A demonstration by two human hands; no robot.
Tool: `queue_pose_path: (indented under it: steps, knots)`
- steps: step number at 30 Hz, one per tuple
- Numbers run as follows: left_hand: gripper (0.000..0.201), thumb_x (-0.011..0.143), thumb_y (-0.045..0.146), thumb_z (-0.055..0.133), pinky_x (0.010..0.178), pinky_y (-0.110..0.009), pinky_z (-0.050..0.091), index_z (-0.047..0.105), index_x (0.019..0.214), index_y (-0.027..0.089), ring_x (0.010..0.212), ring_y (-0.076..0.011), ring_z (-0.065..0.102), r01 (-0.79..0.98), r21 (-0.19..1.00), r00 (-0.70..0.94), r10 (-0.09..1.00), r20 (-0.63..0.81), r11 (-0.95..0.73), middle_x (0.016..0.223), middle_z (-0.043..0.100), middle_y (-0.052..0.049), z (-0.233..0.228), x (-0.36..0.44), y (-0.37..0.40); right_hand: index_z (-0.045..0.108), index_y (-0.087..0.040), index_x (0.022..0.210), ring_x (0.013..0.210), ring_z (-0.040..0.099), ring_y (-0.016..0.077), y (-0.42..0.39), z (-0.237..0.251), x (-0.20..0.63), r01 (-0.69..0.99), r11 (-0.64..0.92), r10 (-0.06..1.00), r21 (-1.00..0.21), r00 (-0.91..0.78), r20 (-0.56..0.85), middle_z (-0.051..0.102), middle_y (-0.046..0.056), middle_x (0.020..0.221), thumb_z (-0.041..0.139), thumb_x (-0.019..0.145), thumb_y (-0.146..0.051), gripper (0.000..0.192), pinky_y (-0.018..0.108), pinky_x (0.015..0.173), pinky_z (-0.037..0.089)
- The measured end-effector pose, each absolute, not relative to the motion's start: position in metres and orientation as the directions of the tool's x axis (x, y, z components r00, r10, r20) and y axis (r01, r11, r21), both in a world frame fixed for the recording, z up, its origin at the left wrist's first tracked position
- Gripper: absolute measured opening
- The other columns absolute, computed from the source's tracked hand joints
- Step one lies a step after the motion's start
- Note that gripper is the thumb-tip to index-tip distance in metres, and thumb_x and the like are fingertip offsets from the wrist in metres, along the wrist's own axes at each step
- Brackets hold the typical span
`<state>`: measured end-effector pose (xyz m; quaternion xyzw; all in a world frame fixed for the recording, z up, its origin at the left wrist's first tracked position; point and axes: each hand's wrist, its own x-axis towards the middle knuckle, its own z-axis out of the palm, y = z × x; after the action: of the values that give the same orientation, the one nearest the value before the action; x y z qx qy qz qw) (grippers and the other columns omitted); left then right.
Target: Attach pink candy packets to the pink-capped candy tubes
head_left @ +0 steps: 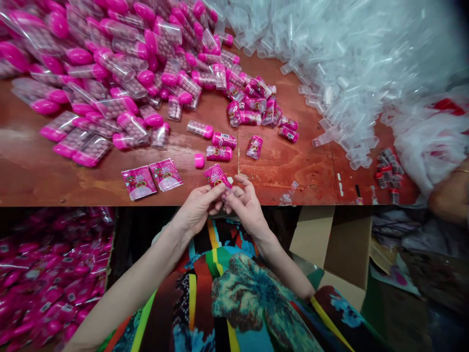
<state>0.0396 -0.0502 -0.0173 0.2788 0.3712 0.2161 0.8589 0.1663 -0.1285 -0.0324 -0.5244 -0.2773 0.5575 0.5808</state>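
Above the table's front edge, my left hand (pixel 202 205) pinches a pink printed wrapper (pixel 217 175) between thumb and fingers. My right hand (pixel 246 201) closes on the lower end of the same wrapper, its fingertips meeting those of the left. Just behind the wrapper lie two pink labelled tubes (pixel 219 153) and a loose pink cap (pixel 199 161). A clear tube of small pink balls with a pink cap (pixel 200 129) rests behind those. Left of my hands, two flat pink wrappers (pixel 139 182) lie side by side. One more labelled tube (pixel 254 147) sits to the right.
A large heap of pink-capped tubes (pixel 120 73) covers the back left, and clear tubes (pixel 330 54) are piled at the back right. Pink wrapped items fill a container (pixel 54 278) lower left. An open cardboard box (pixel 346 244) stands lower right; another person's arm (pixel 450 195) shows beyond.
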Motion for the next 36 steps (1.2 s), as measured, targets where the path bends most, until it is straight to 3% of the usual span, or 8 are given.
queue_pose_path:
  steps: [4, 10, 13, 16, 19, 31, 33, 36]
  knots:
    - [0.043, 0.079, 0.051, 0.078, 0.044, -0.019, 0.024, 0.063, 0.067, 0.013, 0.046, -0.0070, 0.045, -0.145, 0.668, 0.618, 0.594, -0.515, 0.730, 0.052, 0.055, -0.001, -0.019, 0.038, -0.053, 0.046, -0.030, 0.128, 0.075, 0.067, 0.0112, -0.135, -0.034, 0.169, -0.285, -0.163, 0.958, -0.945, 0.183, -0.220, 0.066, -0.001, 0.097, 0.072, 0.089, -0.040, 0.048, 0.030, 0.076, 0.059]
    - [0.036, 0.075, 0.046, 0.083, 0.044, -0.019, 0.025, 0.068, 0.072, 0.013, 0.046, -0.0052, 0.040, -0.087, 0.740, 0.547, 0.653, -0.524, 0.667, 0.052, 0.053, 0.002, -0.015, 0.037, -0.065, 0.051, -0.029, 0.117, 0.065, 0.065, 0.0113, -0.134, -0.045, 0.166, -0.308, -0.170, 0.952, -0.936, 0.193, -0.237, 0.067, -0.005, 0.083, 0.073, 0.088, -0.044, 0.040, 0.029, 0.066, 0.058]
    - [0.035, 0.073, 0.041, 0.085, 0.046, -0.019, 0.033, 0.073, 0.090, 0.014, 0.049, -0.0070, 0.047, -0.111, 0.767, 0.507, 0.700, -0.503, 0.632, 0.063, 0.063, 0.000, -0.011, 0.031, -0.061, 0.053, -0.028, 0.118, 0.064, 0.065, 0.0108, -0.133, -0.046, 0.163, -0.328, -0.198, 0.949, -0.924, 0.171, -0.264, 0.068, -0.005, 0.082, 0.074, 0.087, -0.043, 0.040, 0.028, 0.067, 0.058]
    - [0.055, 0.069, 0.030, 0.087, 0.055, -0.020, 0.045, 0.069, 0.119, 0.020, 0.062, -0.0101, 0.059, -0.215, 0.848, 0.356, 0.848, -0.394, 0.484, 0.087, 0.072, -0.002, -0.005, 0.025, -0.056, 0.055, -0.026, 0.118, 0.066, 0.067, 0.0102, -0.135, -0.046, 0.161, -0.341, -0.219, 0.951, -0.914, 0.136, -0.279, 0.070, -0.005, 0.081, 0.075, 0.087, -0.040, 0.039, 0.028, 0.071, 0.058]
    - [0.054, 0.072, 0.026, 0.084, 0.056, -0.020, 0.047, 0.068, 0.122, 0.021, 0.064, -0.0104, 0.060, -0.219, 0.884, 0.318, 0.887, -0.336, 0.413, 0.090, 0.072, -0.002, 0.000, 0.022, -0.056, 0.055, -0.026, 0.114, 0.064, 0.068, 0.0095, -0.136, -0.048, 0.158, -0.369, -0.203, 0.953, -0.907, 0.137, -0.269, 0.072, -0.005, 0.082, 0.077, 0.085, -0.037, 0.038, 0.026, 0.069, 0.057]
    - [0.051, 0.079, 0.025, 0.077, 0.045, -0.021, 0.047, 0.065, 0.128, 0.023, 0.049, -0.0074, 0.052, -0.399, 0.744, 0.371, 0.836, -0.404, 0.536, 0.078, 0.066, 0.001, -0.014, 0.013, -0.084, 0.060, -0.028, 0.101, 0.064, 0.068, 0.0131, -0.151, -0.044, 0.150, -0.238, -0.344, 0.903, -0.908, 0.182, -0.390, 0.072, -0.002, 0.077, 0.080, 0.081, -0.034, 0.029, 0.029, 0.067, 0.055]
    - [0.061, 0.080, 0.028, 0.077, 0.048, -0.023, 0.049, 0.059, 0.138, 0.022, 0.051, -0.0085, 0.056, -0.414, 0.727, 0.426, 0.822, -0.377, 0.548, 0.081, 0.066, -0.001, -0.023, 0.008, -0.088, 0.063, -0.027, 0.098, 0.065, 0.070, 0.0163, -0.152, -0.045, 0.150, -0.127, -0.407, 0.852, -0.904, 0.305, -0.427, 0.074, 0.003, 0.082, 0.087, 0.070, -0.037, 0.038, 0.034, 0.066, 0.057]
    - [0.065, 0.081, 0.033, 0.076, 0.048, -0.024, 0.050, 0.057, 0.142, 0.021, 0.049, -0.0089, 0.056, -0.438, 0.734, 0.412, 0.841, -0.350, 0.519, 0.083, 0.066, -0.003, -0.030, -0.004, -0.091, 0.067, -0.031, 0.091, 0.060, 0.068, 0.0179, -0.147, -0.045, 0.144, -0.079, -0.473, 0.826, -0.877, 0.307, -0.473, 0.071, 0.006, 0.077, 0.088, 0.064, -0.044, 0.037, 0.040, 0.064, 0.055]
